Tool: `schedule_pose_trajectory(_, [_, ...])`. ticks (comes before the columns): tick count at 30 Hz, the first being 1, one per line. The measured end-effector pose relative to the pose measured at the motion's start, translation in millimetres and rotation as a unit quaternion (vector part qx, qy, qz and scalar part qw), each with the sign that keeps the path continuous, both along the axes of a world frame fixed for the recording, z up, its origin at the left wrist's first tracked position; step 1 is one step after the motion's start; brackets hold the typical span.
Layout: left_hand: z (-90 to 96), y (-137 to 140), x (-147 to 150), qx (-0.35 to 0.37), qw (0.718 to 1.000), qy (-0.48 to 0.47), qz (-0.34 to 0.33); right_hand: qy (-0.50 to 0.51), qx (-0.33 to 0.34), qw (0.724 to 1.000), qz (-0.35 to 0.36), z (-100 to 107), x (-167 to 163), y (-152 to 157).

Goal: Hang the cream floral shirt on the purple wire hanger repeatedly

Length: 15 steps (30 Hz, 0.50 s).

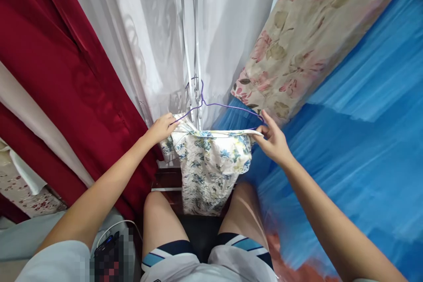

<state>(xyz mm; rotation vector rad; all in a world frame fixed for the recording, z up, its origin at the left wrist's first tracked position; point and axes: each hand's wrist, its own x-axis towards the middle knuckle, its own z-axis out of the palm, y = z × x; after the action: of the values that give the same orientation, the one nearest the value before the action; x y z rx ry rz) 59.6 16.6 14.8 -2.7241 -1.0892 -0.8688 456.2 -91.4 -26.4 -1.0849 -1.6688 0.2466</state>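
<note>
A purple wire hanger [224,105] is held up between my two hands, its hook near the white straps ahead. From it hangs a white top [211,163] with blue and yellow flowers. My left hand [161,128] pinches the top's left shoulder together with the hanger's left arm, where the fabric covers the wire. At the hanger's right end, my right hand [272,139] grips the wire corner and the edge of the top's neckline. The lower part of the top hangs down between my knees.
White curtains [224,17] with pale straps hang in front. Red curtains [82,75] are to the left. A floral cloth [280,53] and a blue net-like fabric [357,141] fill the right. A dark device with a white cable [114,224] lies at lower left.
</note>
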Motion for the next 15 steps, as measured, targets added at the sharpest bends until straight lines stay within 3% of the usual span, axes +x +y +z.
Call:
schedule_pose_trajectory(4, [-0.8, -2, -2, 0.0, 1.0, -0.027, 0.007, -0.109, -0.036, 0.99, -0.079, 20, 8, 13])
schedule_pose_trajectory(7, [0.6, -5, -8, 0.006, 0.995, -0.096, 0.022, -0.121, -0.108, 0.986, -0.048, 35, 15, 10])
schedule_pose_trajectory(11, [-2.5, -5, -16, -0.033, 0.979, -0.2, 0.031, 0.038, -0.27, 0.955, 0.115, 38, 16, 4])
schedule_pose_trajectory(13, [-10.6, -2, -19, -0.082, 0.972, -0.221, 0.023, 0.13, -0.275, 0.943, 0.133, 31, 1, 3])
schedule_pose_trajectory(15, [-22.5, 4, -20, -0.137, 0.962, -0.237, 0.012, 0.147, -0.217, 0.961, 0.088, 24, -24, 3])
